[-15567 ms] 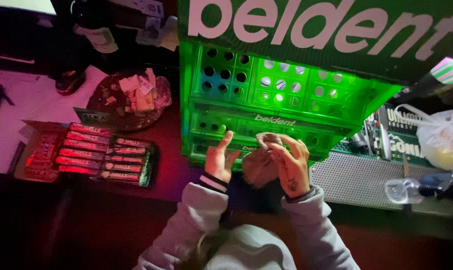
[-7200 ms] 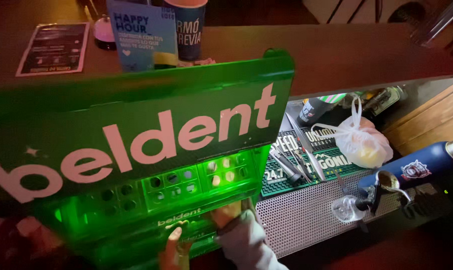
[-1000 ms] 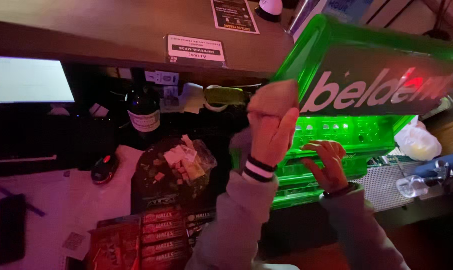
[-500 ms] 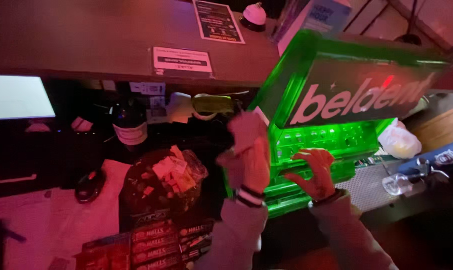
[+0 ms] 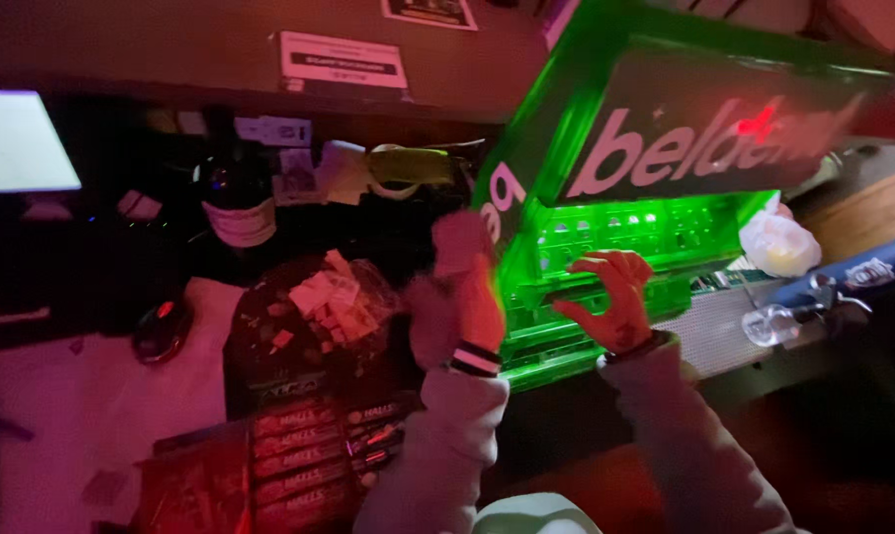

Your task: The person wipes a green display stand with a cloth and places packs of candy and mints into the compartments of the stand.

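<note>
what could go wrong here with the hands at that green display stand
The left hand is blurred, raised beside the lit green display stand; it could perhaps bump the stand, which looks tilted. The right hand spreads open against its shelves, with no firm grip. The dark bottle and dish of packets stand close.

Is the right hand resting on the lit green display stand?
Yes, the right hand has its spread fingers on the front of the green display stand.

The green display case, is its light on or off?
On. The green display case glows bright green inside, lighting its shelves and the right hand spread in front of it, while the bar around stays dark.
</note>
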